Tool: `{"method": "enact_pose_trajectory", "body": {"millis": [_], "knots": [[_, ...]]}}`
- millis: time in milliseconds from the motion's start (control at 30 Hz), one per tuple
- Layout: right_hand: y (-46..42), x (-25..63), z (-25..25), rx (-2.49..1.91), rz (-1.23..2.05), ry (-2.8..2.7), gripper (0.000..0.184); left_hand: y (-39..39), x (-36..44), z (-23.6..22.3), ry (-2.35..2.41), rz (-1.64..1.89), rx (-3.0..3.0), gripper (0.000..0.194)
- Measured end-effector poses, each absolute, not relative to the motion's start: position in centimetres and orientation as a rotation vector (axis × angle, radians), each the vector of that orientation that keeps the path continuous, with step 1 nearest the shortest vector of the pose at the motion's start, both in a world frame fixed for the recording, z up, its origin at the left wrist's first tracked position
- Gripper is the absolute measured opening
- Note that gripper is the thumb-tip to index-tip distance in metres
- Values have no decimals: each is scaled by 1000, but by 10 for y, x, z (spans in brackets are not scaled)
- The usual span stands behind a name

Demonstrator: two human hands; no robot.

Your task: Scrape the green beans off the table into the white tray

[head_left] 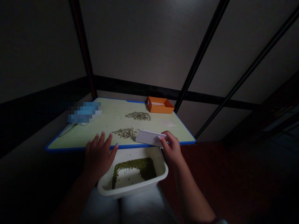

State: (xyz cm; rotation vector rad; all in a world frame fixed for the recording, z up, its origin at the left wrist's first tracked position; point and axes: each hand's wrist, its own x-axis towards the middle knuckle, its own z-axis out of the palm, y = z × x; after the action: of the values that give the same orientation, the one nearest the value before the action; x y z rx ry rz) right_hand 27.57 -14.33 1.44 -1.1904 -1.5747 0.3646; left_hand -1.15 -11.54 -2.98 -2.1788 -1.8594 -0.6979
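Right hand (172,147) clamped thumb and fingers on a white card (148,137), which was beside the nearer green seed pile (126,133), left hand (99,155) had fingers spread apart at the table edge (67,149).

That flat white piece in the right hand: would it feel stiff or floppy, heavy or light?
The flat white piece is probably stiff: the right hand grips one end, and the rest looks straight. It's likely light, looking thin and held in one hand.

Blue object (84,111) unclear behind pixelation
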Motion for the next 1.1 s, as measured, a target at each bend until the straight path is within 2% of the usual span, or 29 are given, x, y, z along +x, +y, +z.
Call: {"method": "enact_pose_trajectory", "body": {"millis": [200, 400, 567, 1100], "knots": [[-144, 280, 11, -1250, 245, -1543, 21, -114, -12, -33, -1862, -711, -2161, 63], [-154, 268, 12, -1124, 231, -1800, 22, -113, -14, -33, -1849, -705, -2155, 62], [-152, 269, 10, -1125, 78, -1901, 23, -112, -14, -31, -1841, -696, -2166, 67], [-119, 301, -5, -1555, -237, -1712, 26, -111, -14, -30, -1856, -682, -2176, 69]]}}
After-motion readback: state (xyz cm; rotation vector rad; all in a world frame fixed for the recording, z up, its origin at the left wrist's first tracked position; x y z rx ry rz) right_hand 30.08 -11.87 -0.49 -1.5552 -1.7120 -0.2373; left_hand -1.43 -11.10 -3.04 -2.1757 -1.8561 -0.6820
